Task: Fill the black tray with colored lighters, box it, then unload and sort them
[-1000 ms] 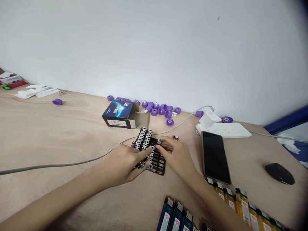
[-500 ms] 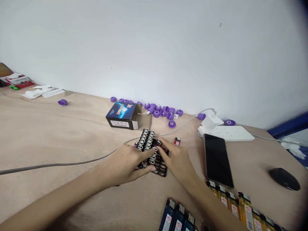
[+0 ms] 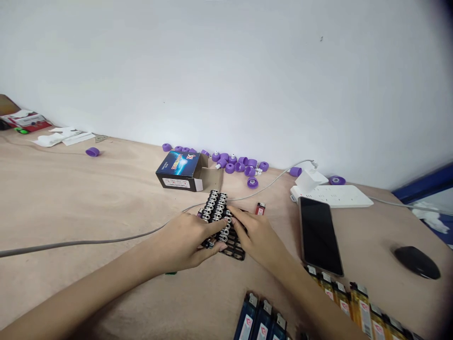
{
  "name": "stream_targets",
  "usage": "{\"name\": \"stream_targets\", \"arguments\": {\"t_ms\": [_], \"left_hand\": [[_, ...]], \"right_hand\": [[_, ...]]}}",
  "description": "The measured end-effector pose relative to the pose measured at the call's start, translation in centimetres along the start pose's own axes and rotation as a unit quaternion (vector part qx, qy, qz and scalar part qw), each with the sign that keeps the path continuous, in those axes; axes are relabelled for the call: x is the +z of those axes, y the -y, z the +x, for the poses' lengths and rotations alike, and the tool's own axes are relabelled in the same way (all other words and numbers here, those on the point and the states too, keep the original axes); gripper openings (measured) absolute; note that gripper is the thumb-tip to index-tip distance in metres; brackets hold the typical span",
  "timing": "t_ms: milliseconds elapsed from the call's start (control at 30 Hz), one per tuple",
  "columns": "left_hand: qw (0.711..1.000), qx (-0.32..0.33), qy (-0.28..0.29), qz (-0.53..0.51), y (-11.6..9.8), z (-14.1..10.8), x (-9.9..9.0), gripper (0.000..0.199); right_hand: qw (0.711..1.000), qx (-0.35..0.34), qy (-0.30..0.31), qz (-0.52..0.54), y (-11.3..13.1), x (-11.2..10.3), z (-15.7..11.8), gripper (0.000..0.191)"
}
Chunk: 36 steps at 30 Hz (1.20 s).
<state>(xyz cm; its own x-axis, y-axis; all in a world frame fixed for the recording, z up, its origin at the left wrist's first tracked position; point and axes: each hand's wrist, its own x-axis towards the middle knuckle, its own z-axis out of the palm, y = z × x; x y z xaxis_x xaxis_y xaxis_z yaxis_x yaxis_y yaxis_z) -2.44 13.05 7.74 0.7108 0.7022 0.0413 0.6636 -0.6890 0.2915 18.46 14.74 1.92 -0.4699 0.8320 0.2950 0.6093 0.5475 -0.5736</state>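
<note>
Two tight rows of black lighters with silver metal heads (image 3: 214,206) stand close together on a black plastic rack (image 3: 235,250) in the middle of the wooden table (image 3: 88,198). My left hand (image 3: 184,238) presses against the rows from the left, its fingers across the lower lighters. My right hand (image 3: 249,231) touches them from the right, partly hiding the rack. A small red lighter (image 3: 260,208) stands just beyond my right hand. Blue lighters (image 3: 256,321) and yellow lighters (image 3: 341,297) lie in rows near the front edge of the view.
A dark box with a blue picture (image 3: 179,171) and several purple caps (image 3: 237,165) lie by the wall. To the right are a white power strip (image 3: 332,195), a black phone (image 3: 319,236), and a black mouse (image 3: 417,262). A grey cable (image 3: 88,242) crosses the table.
My hands have moved closer together around the lighter rows, and my right hand's fingers have shifted left onto them. The view has also shifted slightly since the oldest frame.
</note>
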Motion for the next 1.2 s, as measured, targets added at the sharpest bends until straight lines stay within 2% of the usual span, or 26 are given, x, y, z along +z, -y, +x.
{"name": "stream_targets", "arguments": {"t_ms": [133, 233, 333, 400, 467, 500, 533, 600, 633, 700, 767, 900, 1067, 1200], "left_hand": [[1.000, 0.002, -0.004, 0.020, 0.0, 0.0, 0.2, 0.036], [1.000, -0.001, -0.016, -0.007, -0.1, -0.2, 0.3, 0.035], [0.991, -0.037, -0.071, -0.105, -0.6, -0.4, -0.3, 0.028], [0.968, -0.068, -0.102, -0.220, -1.2, -0.6, -1.0, 0.022], [0.917, -0.082, -0.082, -0.382, -1.9, -0.8, -1.5, 0.022], [0.877, -0.080, -0.054, -0.471, -2.3, -0.8, -1.6, 0.022], [0.826, -0.073, -0.022, -0.558, -2.7, -0.9, -1.5, 0.020], [0.705, -0.067, 0.035, -0.705, -3.6, -0.9, -1.2, 0.012], [0.649, -0.071, 0.052, -0.755, -4.1, -0.9, -0.9, 0.008], [0.563, -0.097, 0.073, -0.817, -5.0, -0.9, -0.4, 0.006], [0.517, -0.126, 0.088, -0.842, -5.7, -1.0, -0.1, 0.010], [0.494, -0.125, 0.080, -0.856, -6.1, -1.2, -0.2, 0.017], [0.475, -0.107, 0.066, -0.871, -5.8, -1.5, -0.2, 0.015], [0.479, -0.104, 0.065, -0.869, -5.8, -1.4, 0.2, 0.014]], "right_hand": [[1.000, 0.002, 0.025, 0.015, 0.2, -0.6, 0.1, 0.040], [1.000, 0.000, 0.020, 0.015, 0.6, -1.5, 0.3, 0.038], [1.000, 0.003, -0.004, 0.023, 1.7, -3.1, 0.4, 0.032], [0.999, 0.003, -0.029, 0.035, 2.9, -4.2, 0.3, 0.026], [0.997, -0.005, -0.056, 0.048, 4.2, -5.2, 0.0, 0.021], [0.996, -0.008, -0.066, 0.056, 4.9, -5.5, -0.2, 0.018], [0.995, -0.013, -0.070, 0.066, 5.5, -5.7, -0.4, 0.017], [0.994, -0.017, -0.060, 0.094, 6.7, -5.8, -0.8, 0.016], [0.992, -0.017, -0.050, 0.112, 7.2, -5.8, -1.0, 0.017], [0.988, -0.010, -0.026, 0.149, 8.0, -5.5, -1.3, 0.020], [0.983, 0.015, 0.009, 0.181, 8.5, -5.3, -1.6, 0.019], [0.969, 0.063, 0.070, 0.227, 9.0, -5.5, -1.7, 0.016], [0.962, 0.047, 0.076, 0.259, 8.9, -6.5, -1.3, 0.032], [0.962, 0.046, 0.078, 0.258, 8.8, -5.9, -1.4, 0.031]]}}
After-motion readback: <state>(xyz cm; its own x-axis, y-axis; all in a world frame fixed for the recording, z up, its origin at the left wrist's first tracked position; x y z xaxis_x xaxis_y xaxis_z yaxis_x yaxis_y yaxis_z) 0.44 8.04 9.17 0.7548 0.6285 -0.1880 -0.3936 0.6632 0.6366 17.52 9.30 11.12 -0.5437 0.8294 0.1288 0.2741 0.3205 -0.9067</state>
